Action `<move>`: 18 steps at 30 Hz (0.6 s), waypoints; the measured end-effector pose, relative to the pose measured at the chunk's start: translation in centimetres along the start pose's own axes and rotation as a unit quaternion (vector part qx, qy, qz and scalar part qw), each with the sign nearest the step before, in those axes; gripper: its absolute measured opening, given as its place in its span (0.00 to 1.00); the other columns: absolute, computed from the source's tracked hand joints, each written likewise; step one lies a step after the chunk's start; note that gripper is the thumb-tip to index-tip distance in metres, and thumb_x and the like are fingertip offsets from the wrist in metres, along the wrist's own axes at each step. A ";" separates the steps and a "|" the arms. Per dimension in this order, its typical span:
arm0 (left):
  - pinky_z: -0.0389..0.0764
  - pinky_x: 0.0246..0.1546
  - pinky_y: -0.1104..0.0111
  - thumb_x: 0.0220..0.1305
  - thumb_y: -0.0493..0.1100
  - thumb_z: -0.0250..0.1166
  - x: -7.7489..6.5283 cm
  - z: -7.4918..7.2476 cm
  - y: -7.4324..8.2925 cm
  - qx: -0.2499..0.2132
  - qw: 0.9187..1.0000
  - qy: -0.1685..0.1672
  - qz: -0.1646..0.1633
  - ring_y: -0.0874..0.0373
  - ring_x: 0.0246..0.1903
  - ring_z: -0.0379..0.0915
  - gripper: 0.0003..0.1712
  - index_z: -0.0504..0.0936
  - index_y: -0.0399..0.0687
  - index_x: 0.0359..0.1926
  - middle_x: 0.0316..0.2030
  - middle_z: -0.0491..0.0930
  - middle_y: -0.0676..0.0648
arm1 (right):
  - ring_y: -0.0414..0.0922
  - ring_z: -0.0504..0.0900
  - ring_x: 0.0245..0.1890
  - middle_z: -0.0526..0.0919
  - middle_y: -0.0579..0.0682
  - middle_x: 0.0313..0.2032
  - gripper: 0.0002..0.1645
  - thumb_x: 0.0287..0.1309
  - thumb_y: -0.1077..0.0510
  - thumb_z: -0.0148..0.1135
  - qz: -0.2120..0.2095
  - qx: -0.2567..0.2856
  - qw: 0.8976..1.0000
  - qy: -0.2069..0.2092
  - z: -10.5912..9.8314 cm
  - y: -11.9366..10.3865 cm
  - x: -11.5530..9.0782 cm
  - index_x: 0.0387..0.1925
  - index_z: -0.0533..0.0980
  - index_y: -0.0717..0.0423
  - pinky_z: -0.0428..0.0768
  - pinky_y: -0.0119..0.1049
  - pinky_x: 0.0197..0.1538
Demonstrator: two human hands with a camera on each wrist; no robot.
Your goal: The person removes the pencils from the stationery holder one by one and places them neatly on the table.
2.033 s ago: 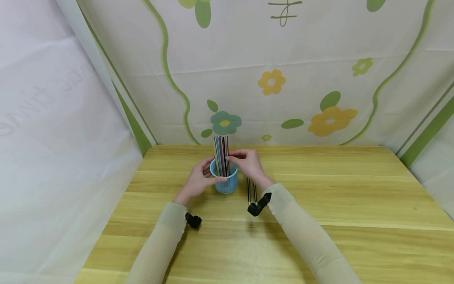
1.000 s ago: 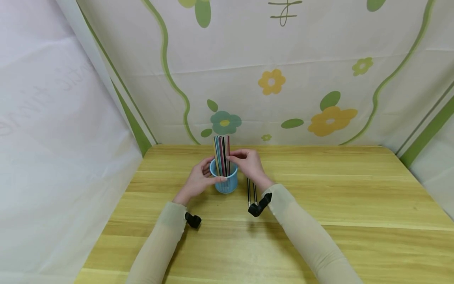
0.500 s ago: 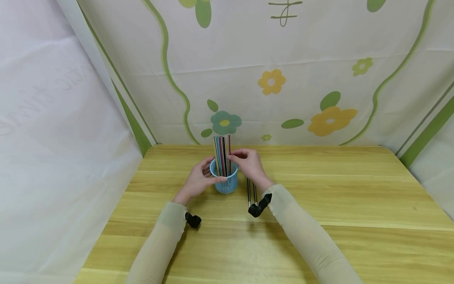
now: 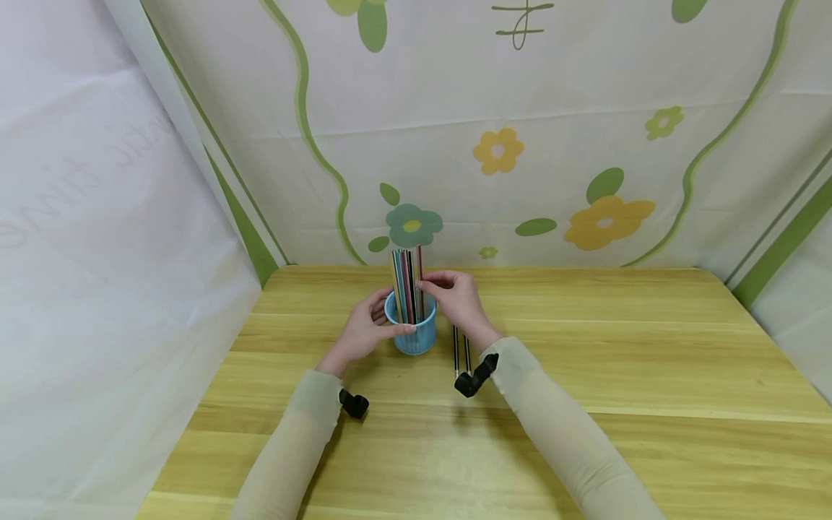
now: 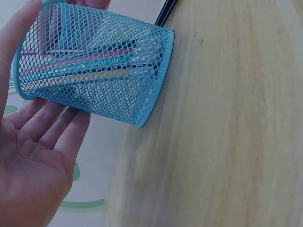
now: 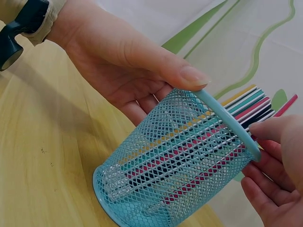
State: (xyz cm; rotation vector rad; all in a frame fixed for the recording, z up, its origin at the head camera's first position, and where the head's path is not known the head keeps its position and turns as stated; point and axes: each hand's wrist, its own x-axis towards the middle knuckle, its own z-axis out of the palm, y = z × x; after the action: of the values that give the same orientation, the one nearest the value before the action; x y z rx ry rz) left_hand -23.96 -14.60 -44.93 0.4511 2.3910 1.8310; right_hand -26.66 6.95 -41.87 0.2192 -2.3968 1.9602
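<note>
A light blue mesh pen holder (image 4: pixel 416 342) stands on the table with several striped pencils (image 4: pixel 404 282) upright in it. My left hand (image 4: pixel 362 331) holds the holder from the left, its thumb on the rim and its fingers round the far side. With thumb and forefinger, my right hand (image 4: pixel 458 299) pinches a red-striped pencil (image 6: pixel 287 105) at the holder's right side. In the right wrist view, that pencil's lower part shows through the mesh, apart from the bunch. The silvery lower ends of the others (image 5: pixel 99 64) show through it in the left wrist view.
Two black striped pencils (image 4: pixel 456 354) lie on the wooden table (image 4: pixel 416 462) right of the holder, partly under my right wrist. A white cloth (image 4: pixel 442 94) with printed flowers hangs behind the table, and another cloth (image 4: pixel 84 289) hangs at the left.
The red-striped pencil in my right hand has shifted slightly right, away from the bunch, and its top stands a little higher. My left hand and the holder have stayed put.
</note>
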 end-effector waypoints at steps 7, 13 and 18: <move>0.71 0.65 0.54 0.57 0.43 0.79 0.0 0.0 0.1 0.001 1.000 0.000 0.001 0.50 0.62 0.73 0.48 0.64 0.45 0.75 0.63 0.76 0.44 | 0.46 0.82 0.44 0.87 0.47 0.43 0.14 0.63 0.51 0.73 -0.006 0.004 1.000 0.006 -0.1 -0.1 0.0 0.46 0.87 0.55 0.82 0.40 0.46; 0.71 0.66 0.54 0.57 0.43 0.79 0.0 0.0 0.2 0.001 1.000 0.001 -0.002 0.49 0.62 0.73 0.49 0.64 0.45 0.75 0.64 0.75 0.44 | 0.45 0.83 0.43 0.87 0.46 0.41 0.13 0.63 0.51 0.73 -0.014 0.004 1.000 0.013 0.1 -0.1 0.1 0.45 0.87 0.55 0.83 0.39 0.47; 0.70 0.66 0.55 0.58 0.42 0.79 -0.1 0.0 0.3 -0.001 1.000 -0.001 -0.007 0.48 0.63 0.72 0.49 0.64 0.45 0.75 0.64 0.75 0.42 | 0.45 0.83 0.42 0.87 0.46 0.41 0.12 0.63 0.52 0.73 -0.017 0.006 1.000 0.013 0.1 -0.1 0.1 0.44 0.88 0.54 0.83 0.40 0.46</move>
State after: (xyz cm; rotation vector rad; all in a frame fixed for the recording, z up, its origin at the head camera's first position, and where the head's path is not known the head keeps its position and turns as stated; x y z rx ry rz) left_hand -23.82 -14.56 -44.60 0.4363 2.3854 1.8253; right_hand -26.70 6.83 -41.75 0.2307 -2.3505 1.9501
